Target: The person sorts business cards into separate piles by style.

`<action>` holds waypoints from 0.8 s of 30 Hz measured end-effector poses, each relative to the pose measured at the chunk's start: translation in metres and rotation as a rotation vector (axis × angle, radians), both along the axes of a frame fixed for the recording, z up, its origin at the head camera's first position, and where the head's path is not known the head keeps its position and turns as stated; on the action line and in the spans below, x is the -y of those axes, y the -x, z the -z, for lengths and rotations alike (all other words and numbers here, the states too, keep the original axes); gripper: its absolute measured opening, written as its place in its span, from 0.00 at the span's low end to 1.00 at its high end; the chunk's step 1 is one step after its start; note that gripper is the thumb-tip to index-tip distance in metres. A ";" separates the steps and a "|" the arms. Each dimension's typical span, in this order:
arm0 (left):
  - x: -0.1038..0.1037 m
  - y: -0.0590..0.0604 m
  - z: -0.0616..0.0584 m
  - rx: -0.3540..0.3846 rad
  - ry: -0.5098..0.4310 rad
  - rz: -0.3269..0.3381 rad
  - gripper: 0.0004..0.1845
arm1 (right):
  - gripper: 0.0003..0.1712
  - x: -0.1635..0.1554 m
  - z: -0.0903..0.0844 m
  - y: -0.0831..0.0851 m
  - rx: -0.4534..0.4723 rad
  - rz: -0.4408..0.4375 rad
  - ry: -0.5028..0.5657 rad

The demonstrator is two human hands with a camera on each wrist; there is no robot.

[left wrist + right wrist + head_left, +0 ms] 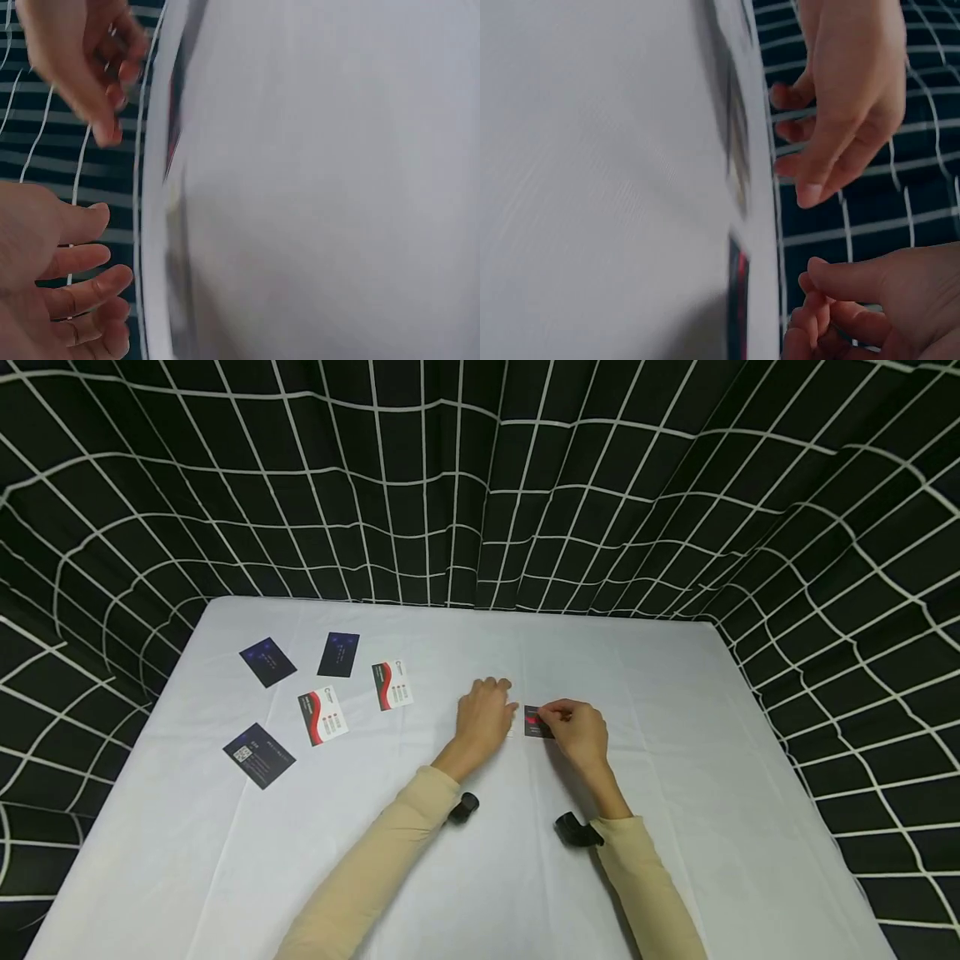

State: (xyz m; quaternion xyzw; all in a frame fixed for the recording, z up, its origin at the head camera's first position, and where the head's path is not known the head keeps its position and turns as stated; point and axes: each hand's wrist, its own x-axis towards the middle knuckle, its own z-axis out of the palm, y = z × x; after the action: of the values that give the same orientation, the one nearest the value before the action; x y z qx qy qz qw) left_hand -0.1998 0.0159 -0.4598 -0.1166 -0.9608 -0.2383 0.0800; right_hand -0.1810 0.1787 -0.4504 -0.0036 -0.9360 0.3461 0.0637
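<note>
Dark card (536, 722): pinched by right hand (577, 732) (fingertips curled); left hand (485, 717) relaxed beside, holding nothing.

Two arms in long sleeves (390, 852), beige, plain, close-fitting, no print or seams showing. Cuffs end at the wrists.

Left hand (483, 717) and right hand (579, 732) bare: no gloves, rings or watch visible.

A small black camera (462, 807) sits on the left wrist at the cuff, stubby and round-barrelled. A like black camera (576, 830) sits on the right wrist, blockier, its barrel angled toward 10 o'clock. No cables or straps can be made out.
</note>
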 end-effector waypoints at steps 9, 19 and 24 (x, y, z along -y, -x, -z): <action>0.104 0.025 -0.002 0.104 0.032 -0.119 0.29 | 0.08 0.085 -0.002 0.003 -0.036 -0.110 -0.029; 0.160 0.034 0.003 0.233 0.139 -0.088 0.37 | 0.34 0.183 0.003 0.012 0.073 -0.189 -0.274; 0.162 0.038 -0.002 0.201 0.118 -0.132 0.33 | 0.37 0.210 0.011 0.019 0.065 -0.156 -0.307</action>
State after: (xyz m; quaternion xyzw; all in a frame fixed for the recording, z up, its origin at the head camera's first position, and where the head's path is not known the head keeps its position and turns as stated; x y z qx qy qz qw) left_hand -0.2380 -0.1466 -0.4574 -0.0330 -0.9819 -0.1863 -0.0084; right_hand -0.2003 -0.0309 -0.4611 0.0676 -0.9769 0.2026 0.0062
